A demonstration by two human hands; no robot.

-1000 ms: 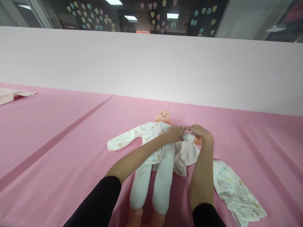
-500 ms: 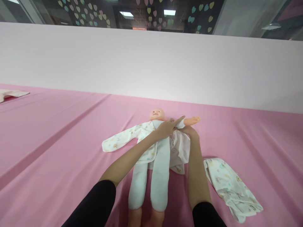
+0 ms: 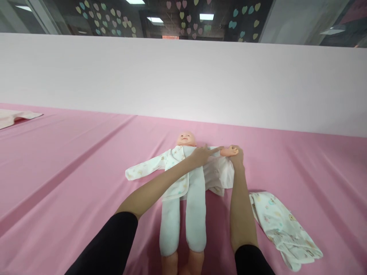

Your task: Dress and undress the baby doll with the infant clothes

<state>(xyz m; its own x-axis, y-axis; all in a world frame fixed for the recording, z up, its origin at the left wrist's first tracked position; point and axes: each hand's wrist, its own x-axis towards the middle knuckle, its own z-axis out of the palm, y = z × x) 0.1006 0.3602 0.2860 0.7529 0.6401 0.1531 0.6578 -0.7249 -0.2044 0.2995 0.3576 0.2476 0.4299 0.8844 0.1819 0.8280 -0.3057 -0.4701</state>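
A baby doll (image 3: 195, 206) in a white bodysuit lies on its back, feet toward me. A printed baby jacket (image 3: 175, 187) covers one arm and part of its chest; the other half spreads under the doll, its pale inner side showing. My left hand (image 3: 200, 156) reaches across the chest and is closed around the doll's upper arm at the right, index finger stretched along the short sleeve. At that arm's end my right hand (image 3: 237, 156) is closed at the doll's hand (image 3: 230, 151); its fingertips are partly hidden.
Printed folded baby clothing (image 3: 282, 225) lies to the right of my right forearm. Another pale cloth (image 3: 17, 116) is at the far left. A pink sheet (image 3: 86, 160) with creases covers the surface. Behind the doll rises a white wall (image 3: 183, 80) with glass above it.
My right hand has moved outward from below the doll's arm to its hand. The doll's arm has come slightly lower, and the loose jacket half has shifted up and right.
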